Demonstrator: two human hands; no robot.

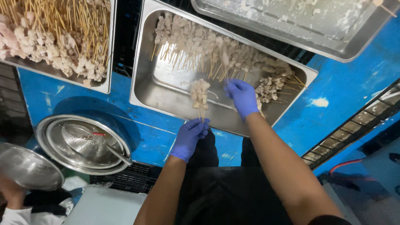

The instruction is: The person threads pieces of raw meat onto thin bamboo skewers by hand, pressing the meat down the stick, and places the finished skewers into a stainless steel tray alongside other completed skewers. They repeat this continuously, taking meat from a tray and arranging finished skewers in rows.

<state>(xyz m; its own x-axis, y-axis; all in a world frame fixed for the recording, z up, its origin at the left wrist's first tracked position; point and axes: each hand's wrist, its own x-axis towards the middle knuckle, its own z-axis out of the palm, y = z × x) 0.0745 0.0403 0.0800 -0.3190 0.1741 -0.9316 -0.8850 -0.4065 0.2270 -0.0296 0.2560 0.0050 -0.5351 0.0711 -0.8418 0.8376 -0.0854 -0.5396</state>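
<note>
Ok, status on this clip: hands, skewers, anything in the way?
Left hand pinching small skewer bunch by the sticks. Right hand reaching into steel tray. Nothing blocking.

Setting: commercial food-prep area, likely a skewer kitchen or stall. Evidence: large stainless steel trays [146,93] on a blue work surface [341,87], holding rows of raw meat skewers [216,52]; second tray piled with skewers [62,41]; nested steel bowls with a strainer [83,143]; worker's blue disposable gloves [243,96]; black plastic crates [127,177] underneath.
</note>
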